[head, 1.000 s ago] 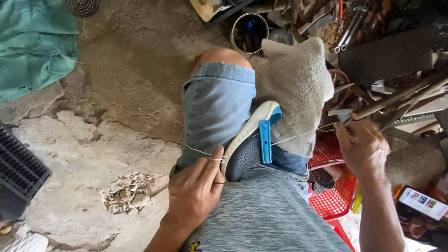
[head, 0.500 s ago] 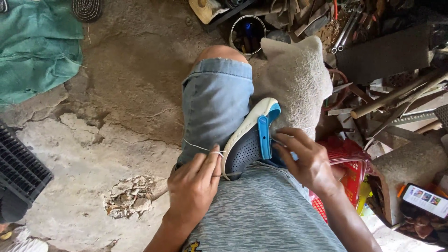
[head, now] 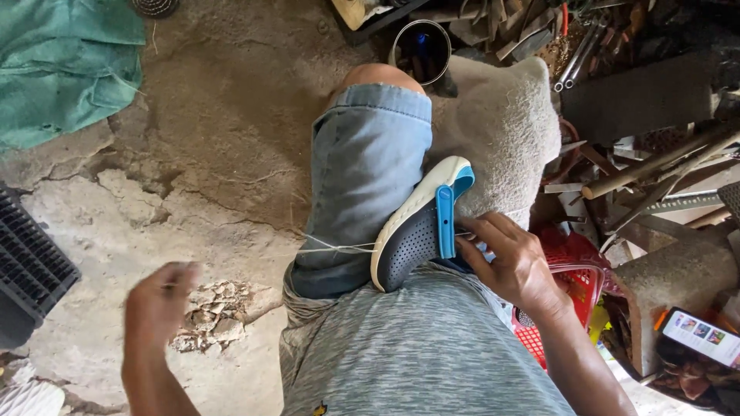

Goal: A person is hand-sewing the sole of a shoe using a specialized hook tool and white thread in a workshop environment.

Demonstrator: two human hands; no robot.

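Seen from above, a seated person in denim shorts (head: pixel 366 177) and a grey shirt works on a dark perforated clog (head: pixel 412 235) with a white sole and a blue strap. The clog lies wedged against the thigh, sole edge up, just beside a grey cushion (head: pixel 501 127).

The right hand (head: pixel 512 258) presses its fingers onto the clog by the strap, pinning it in place. The left hand (head: pixel 158 304) is drawn out to the side over the cracked earth floor (head: pixel 193 115) and blurred — it looks closed as if pinching a pale thread (head: pixel 339 246), though the blur hides the grip. The thread runs taut from the clog across the shorts toward that hand.

To stitch well here, it seems wise to pull the thread straight and evenly while the right hand holds the clog firm — a jerk could tear the soft material.

A red basket (head: pixel 574 266), a phone (head: pixel 705 335) and scrap tools lie at the right.
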